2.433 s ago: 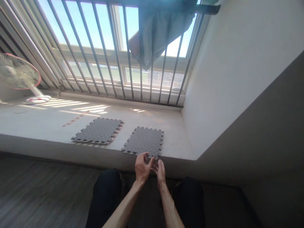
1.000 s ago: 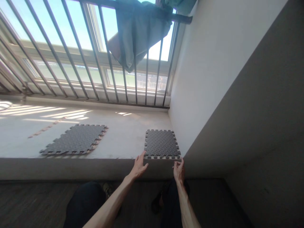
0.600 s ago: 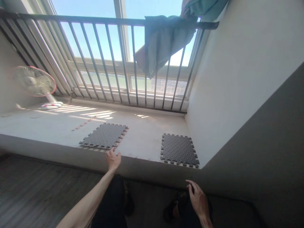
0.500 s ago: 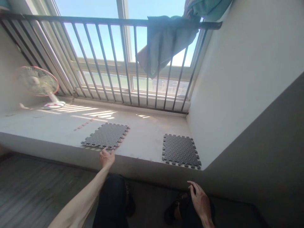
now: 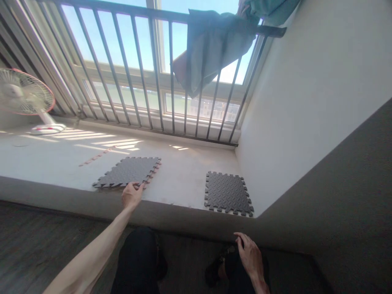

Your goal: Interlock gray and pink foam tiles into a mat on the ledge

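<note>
A grey interlocking foam mat tile (image 5: 130,170) lies on the white window ledge (image 5: 180,183), left of centre. My left hand (image 5: 132,195) is closed on its front edge near the right corner, and that edge looks slightly lifted off the ledge. The fingertips are partly hidden by the hand. Further right, close to the side wall, a second foam mat tile (image 5: 228,192) rests flat. My right hand (image 5: 250,254) hangs over my right knee, below that second tile, with loosely extended fingers and nothing in it.
An electric fan (image 5: 23,92) stands at the ledge's left end. Metal railings (image 5: 143,73) cross the window, with cloth (image 5: 203,53) draped over the top rail. A reddish toothed strip mark (image 5: 98,156) shows on the ledge. The side wall (image 5: 309,102) bounds the right.
My left hand has closed on the left tile's front edge, which has risen a little. The whole view has shifted slightly; my right hand keeps nearly the same pose.
</note>
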Demonstrator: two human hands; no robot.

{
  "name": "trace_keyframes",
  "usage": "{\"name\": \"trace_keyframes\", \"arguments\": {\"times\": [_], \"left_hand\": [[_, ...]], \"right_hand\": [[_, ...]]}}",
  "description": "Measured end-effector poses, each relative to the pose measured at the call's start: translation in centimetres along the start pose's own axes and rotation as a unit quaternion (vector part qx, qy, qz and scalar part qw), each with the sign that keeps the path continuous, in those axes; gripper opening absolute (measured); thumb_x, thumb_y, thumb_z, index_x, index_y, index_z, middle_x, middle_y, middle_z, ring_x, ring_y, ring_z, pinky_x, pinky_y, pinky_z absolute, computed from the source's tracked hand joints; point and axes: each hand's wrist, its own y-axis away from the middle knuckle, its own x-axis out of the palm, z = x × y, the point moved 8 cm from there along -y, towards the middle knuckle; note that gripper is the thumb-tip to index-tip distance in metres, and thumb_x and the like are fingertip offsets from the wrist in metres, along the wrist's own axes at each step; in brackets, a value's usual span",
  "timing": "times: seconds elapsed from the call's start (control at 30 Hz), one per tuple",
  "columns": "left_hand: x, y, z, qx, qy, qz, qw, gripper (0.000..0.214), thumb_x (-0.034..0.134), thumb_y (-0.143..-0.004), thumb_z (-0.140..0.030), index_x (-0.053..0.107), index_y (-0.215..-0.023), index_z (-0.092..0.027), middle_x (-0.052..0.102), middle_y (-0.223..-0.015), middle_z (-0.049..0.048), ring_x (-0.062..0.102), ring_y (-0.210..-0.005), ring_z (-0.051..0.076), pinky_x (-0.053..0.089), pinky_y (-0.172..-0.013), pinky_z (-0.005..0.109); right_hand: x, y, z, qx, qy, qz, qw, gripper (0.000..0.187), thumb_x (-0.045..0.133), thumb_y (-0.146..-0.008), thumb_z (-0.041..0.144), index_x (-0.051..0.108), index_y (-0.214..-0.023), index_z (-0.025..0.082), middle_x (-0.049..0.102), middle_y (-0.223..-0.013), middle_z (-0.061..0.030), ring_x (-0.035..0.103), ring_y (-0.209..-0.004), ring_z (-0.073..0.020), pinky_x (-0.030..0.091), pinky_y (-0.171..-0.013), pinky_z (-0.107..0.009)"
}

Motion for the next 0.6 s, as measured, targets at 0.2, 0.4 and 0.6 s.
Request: {"name": "trace_keyframes", "arguments": {"times": [0.2,0.4,0.6], "left_hand": [[-1.2,5.2,-8.3,0.024,0.105,-0.055,0.993,0.041,0.068,-0.087,-0.058,0.071,-0.108,-0.023,0.069,-0.082,0.0017,0.067,-0.079,0.024,0.05,-0.082,0.037],[2.9,14.2,-14.4,0.048,0.162,-0.002,0.986,0.038,0.069,-0.088,-0.059,0.071,-0.104,-0.025,0.065,-0.076,-0.001,0.067,-0.075,0.023,0.045,-0.076,0.034],[10.0,22.0,-18.2,0.08,0.122,0.122,0.982,0.03,0.066,-0.094,-0.054,0.073,-0.105,-0.027,0.073,-0.082,0.0057,0.072,-0.081,0.025,0.044,-0.074,0.037]], "right_hand": [[0.5,-0.1,0.7,-0.002,-0.002,0.013,1.0,0.033,0.045,-0.105,0.035,0.077,-0.113,0.032,0.085,-0.112,-0.0021,0.081,-0.101,-0.0236,0.062,-0.088,-0.039],[0.4,0.0,1.4,-0.003,-0.011,0.017,1.0,0.033,0.045,-0.105,0.032,0.077,-0.112,0.031,0.085,-0.114,-0.0015,0.081,-0.104,-0.0227,0.061,-0.093,-0.038],[0.0,0.1,1.9,-0.009,-0.006,0.007,1.0,0.034,0.044,-0.104,0.031,0.078,-0.11,0.031,0.085,-0.11,-0.0019,0.081,-0.1,-0.0221,0.061,-0.089,-0.036]]}}
